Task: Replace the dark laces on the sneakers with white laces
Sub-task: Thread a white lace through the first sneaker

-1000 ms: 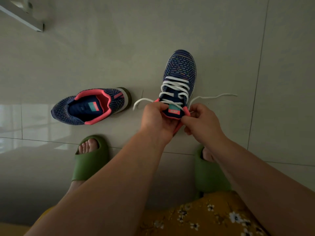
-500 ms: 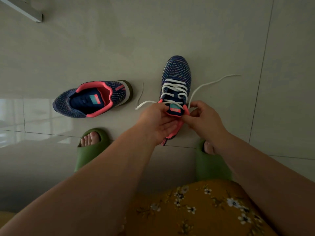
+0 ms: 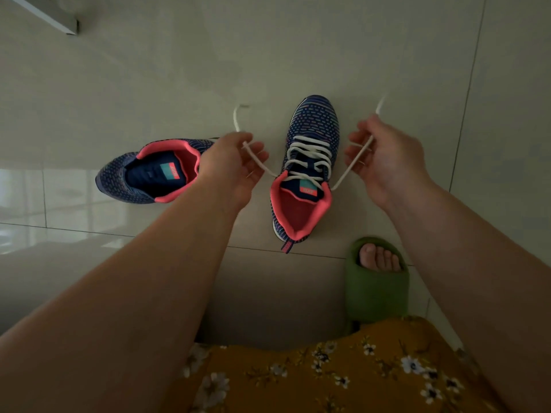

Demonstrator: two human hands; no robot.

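Between the hands, a sneaker point(image 3: 311, 162) on the floor wears a white lace point(image 3: 307, 158). Left hand point(image 3: 231, 166) and right hand point(image 3: 387, 158), spread apart, each pinch one limp, light lace end; gripping near the stiff tips likely gives best control.

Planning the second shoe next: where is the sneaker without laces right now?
In the head view the unlaced sneaker lies on the floor at left, toe pointing left, partly behind the left hand and left of the laced sneaker.
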